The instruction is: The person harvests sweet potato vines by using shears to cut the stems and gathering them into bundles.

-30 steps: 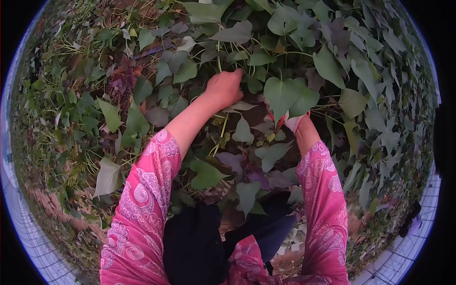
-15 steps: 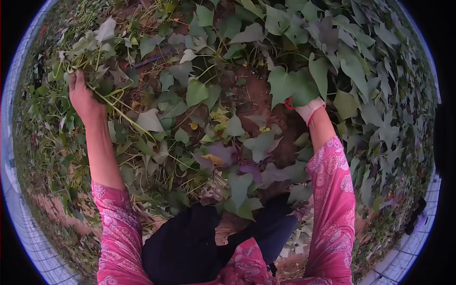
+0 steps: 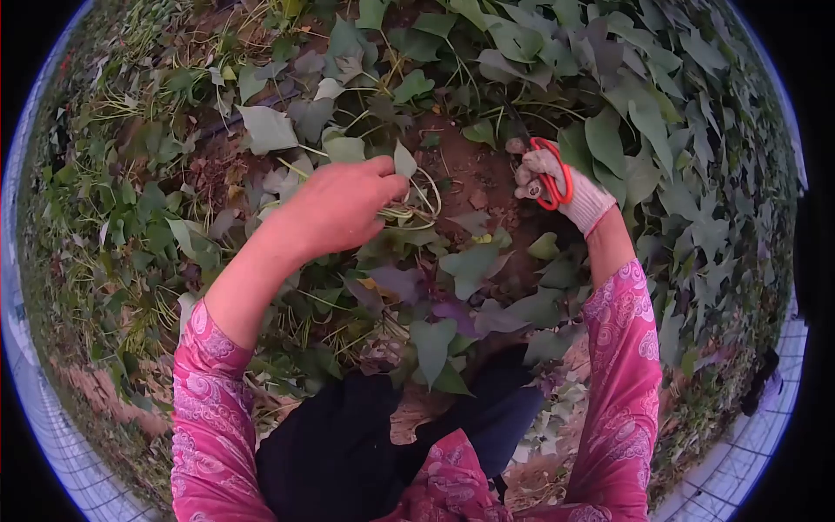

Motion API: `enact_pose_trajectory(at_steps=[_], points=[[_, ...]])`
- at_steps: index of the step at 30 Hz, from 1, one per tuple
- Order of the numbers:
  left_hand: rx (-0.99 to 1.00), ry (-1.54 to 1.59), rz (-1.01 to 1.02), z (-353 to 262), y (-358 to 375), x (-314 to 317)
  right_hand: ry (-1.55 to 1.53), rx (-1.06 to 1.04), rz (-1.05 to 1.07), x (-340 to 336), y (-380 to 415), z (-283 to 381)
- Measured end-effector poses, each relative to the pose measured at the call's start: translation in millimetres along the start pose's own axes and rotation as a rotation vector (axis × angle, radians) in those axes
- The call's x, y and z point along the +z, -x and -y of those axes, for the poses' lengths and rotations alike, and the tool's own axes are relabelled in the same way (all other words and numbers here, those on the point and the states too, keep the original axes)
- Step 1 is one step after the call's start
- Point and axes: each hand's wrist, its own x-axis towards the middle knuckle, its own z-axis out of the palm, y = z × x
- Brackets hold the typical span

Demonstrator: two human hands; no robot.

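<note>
Two hands work low among vines: the bare left hand point(image 3: 335, 209) is closed on a bunch of thin green stems point(image 3: 409, 207), and the right hand point(image 3: 561, 187), in a white knit glove, grips red-handled scissors point(image 3: 550, 174). Between them lies a patch of bare reddish soil point(image 3: 461, 170). Broad heart-shaped leaves point(image 3: 626, 130), green and some purplish, crowd in all around, overlapping the pink patterned sleeves point(image 3: 622, 348).
</note>
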Motion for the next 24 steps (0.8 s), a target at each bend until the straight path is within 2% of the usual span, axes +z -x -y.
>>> enact_pose_trajectory(at_steps=[1,3,4,6,7,9,10,12,13,15,18,20,21,23,24], points=[[0.056,-0.054,0.046,3.7,-11.2,16.3,0.09,0.003,-0.049,2.7,3.2,-3.0],[-0.03,-0.212,0.21,25.7,-31.8,45.9,0.087,0.018,-0.014,-2.0,5.6,-12.3],[-0.037,-0.213,0.212,33.6,-29.4,53.3,0.094,0.036,0.013,-2.2,7.6,-14.7],[-0.222,-0.367,0.291,51.9,-15.5,60.1,0.169,0.034,-0.004,2.7,21.6,-14.6],[-0.223,-0.373,0.298,59.3,-5.1,59.0,0.245,0.024,-0.024,6.2,26.0,-15.2],[-0.413,-0.368,0.327,73.6,21.1,55.0,0.242,0.027,0.012,3.2,25.8,-22.0],[-0.418,-0.371,0.332,81.9,33.2,55.3,0.25,0.038,0.041,3.0,25.9,-24.8],[-0.455,-0.285,0.213,91.9,51.5,59.0,0.238,0.051,0.005,14.8,24.6,-29.0],[-0.46,-0.283,0.219,89.0,55.6,59.4,0.23,0.062,-0.035,23.8,23.3,-29.3],[-0.485,-0.303,0.036,80.9,61.0,53.1,0.268,0.103,-0.034,43.6,21.8,-23.6],[-0.427,-0.314,0.16,49.0,46.4,39.9,0.292,0.14,0.005,54.9,13.7,-36.6],[-0.268,-0.473,0.182,30.8,29.8,46.7,0.321,0.133,0.041,63.7,10.2,-41.9],[-0.223,-0.485,0.121,21.2,20.2,50.2,0.318,0.132,0.041,70.7,6.9,-43.3],[-0.191,-0.529,0.091,15.0,-9.3,61.3,0.603,0.083,0.033,79.7,-3.1,-45.2],[-0.159,-0.572,0.06,17.2,-24.4,67.7,0.742,-0.071,0.116,73.9,-10.4,-53.7]])
